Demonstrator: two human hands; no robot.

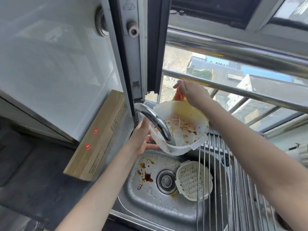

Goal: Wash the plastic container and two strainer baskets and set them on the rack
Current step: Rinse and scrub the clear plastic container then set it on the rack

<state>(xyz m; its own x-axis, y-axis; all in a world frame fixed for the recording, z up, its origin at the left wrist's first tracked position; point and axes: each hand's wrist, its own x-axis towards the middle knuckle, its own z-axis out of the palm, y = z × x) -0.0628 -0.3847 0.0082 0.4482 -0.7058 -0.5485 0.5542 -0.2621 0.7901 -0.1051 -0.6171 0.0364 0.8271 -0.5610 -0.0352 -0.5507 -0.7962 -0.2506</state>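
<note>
Left hand [140, 139] had a closed grip on the rim of the plastic container [180, 129], held tilted over the sink [150, 202], behind the faucet [155, 120]. Right hand [191, 91] pinched something orange [179, 95] above it. One strainer basket [193, 180] lay in the sink, beside the drain [166, 180], partly under the rack [233, 180].

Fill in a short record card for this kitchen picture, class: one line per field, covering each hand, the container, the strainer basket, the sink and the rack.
left hand: grips the near edge of the plastic container
right hand: raised behind the container, pinching something orange
container state: tilted over the sink, smeared with brown sauce, unwashed
faucet: arches in front of the container; no water visible
strainer basket: one visible, lying in the sink beside the drain
sink: brown stains on its floor
rack: metal rods across the sink's right side, nothing set on it
</note>
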